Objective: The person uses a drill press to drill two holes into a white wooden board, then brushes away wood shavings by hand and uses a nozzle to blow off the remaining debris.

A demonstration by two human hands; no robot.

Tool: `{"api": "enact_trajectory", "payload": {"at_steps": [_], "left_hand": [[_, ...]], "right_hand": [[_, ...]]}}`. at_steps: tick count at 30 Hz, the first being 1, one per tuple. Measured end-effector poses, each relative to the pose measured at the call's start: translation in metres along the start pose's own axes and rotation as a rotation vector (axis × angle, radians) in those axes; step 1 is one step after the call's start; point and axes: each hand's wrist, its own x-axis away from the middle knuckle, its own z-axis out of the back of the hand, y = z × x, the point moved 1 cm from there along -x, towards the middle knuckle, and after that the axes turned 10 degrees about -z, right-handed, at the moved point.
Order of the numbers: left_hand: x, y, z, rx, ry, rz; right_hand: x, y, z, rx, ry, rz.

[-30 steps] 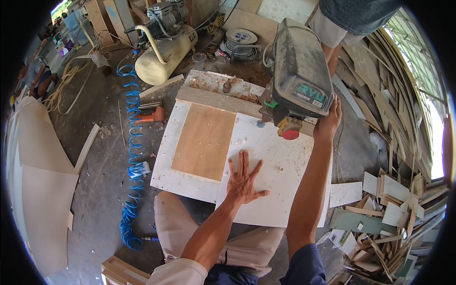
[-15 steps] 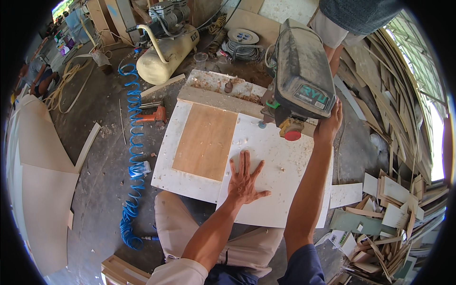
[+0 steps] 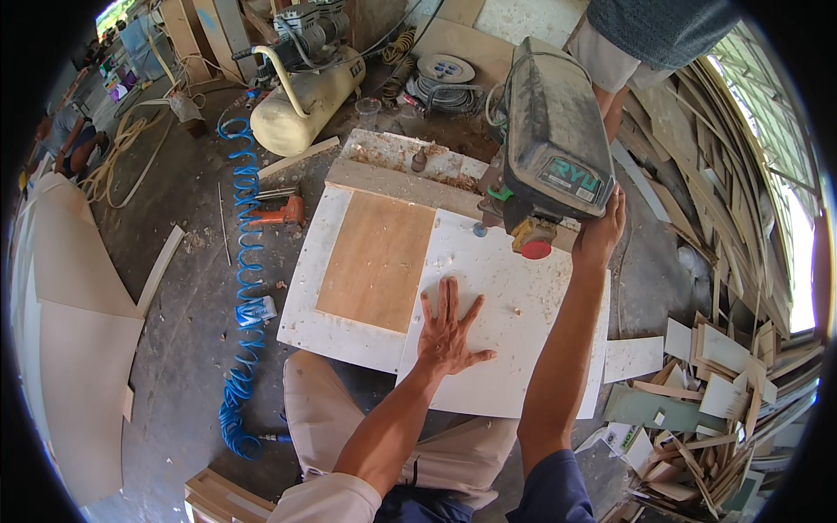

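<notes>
My left hand (image 3: 449, 336) lies flat with fingers spread on a white board (image 3: 488, 383), pressing its left part. The board rests on a low work table under a bench drill press (image 3: 558, 144), a dusty dark machine with a red button (image 3: 535, 250) on its front. My right hand (image 3: 599, 235) is closed against the right side of the drill press; the machine's housing hides part of its grip. A drill bit (image 3: 479, 230) shows below the head, just above the board's far left part. Left of the board is a brown plywood panel (image 3: 375, 261). Wood chips are scattered over the board.
A wooden fence strip (image 3: 392, 188) crosses behind the board. On the floor at left are a coiled blue air hose (image 3: 250, 261), an orange air tool (image 3: 283, 213) and a cream compressor (image 3: 309, 100). Wood offcuts (image 3: 697, 410) pile up at right. Another person (image 3: 658, 35) stands behind the machine.
My right hand has shifted very slightly down along the machine's side. My left hand and the board stay put.
</notes>
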Motion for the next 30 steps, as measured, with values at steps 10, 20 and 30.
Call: {"api": "enact_trajectory", "payload": {"at_steps": [10,20,30], "left_hand": [[-0.001,0.000,-0.003,-0.001,-0.001,0.000],[0.000,0.000,-0.002,0.001,-0.003,0.003],[0.000,-0.001,-0.005,-0.010,0.013,0.002]], "right_hand": [[0.002,0.002,0.004,0.035,-0.012,0.005],[-0.001,0.012,0.007,-0.027,-0.050,0.067],[0.001,0.015,0.008,-0.109,-0.095,0.105]]}}
